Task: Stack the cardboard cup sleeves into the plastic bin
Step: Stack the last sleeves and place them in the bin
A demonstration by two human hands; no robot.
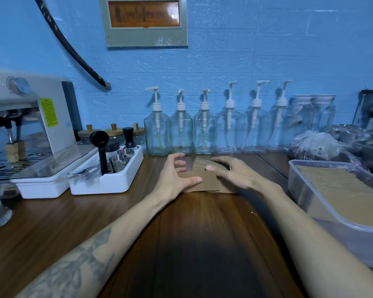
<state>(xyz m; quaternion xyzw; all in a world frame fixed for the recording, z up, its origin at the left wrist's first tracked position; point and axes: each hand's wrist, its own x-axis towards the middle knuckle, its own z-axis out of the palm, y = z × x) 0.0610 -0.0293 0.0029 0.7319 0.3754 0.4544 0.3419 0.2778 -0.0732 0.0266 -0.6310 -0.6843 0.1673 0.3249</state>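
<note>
1. Cardboard cup sleeves (205,181) lie in a small flat pile on the wooden counter (73,211), straight ahead of the person, in front of a row of pump bottles.
2. The left hand (177,177) grips the pile's left end, thumb pressed on the top sleeve and fingers curled above it, likely to square the edges before lifting.
3. The right hand (230,173) lies over the pile's right end, thumb on top; its fingers are blurred and reach behind the pile, so whether they pinch the sleeves or only rest there cannot be told.
4. Holding from both ends probably keeps the loose sleeves together as one bundle.
5. The plastic bin (306,190), clear and rectangular, sits well to the right on the counter's edge. It already holds a long, tightly packed row of sleeves, and this pile is not yet in it.
6. The clear pump bottles (181,130) stand along the blue wall and look empty.
7. A white tray (108,181) to the left holds a black scoop, small metal cups and spoons.
8. An espresso machine (30,117) stands at far left.
</note>
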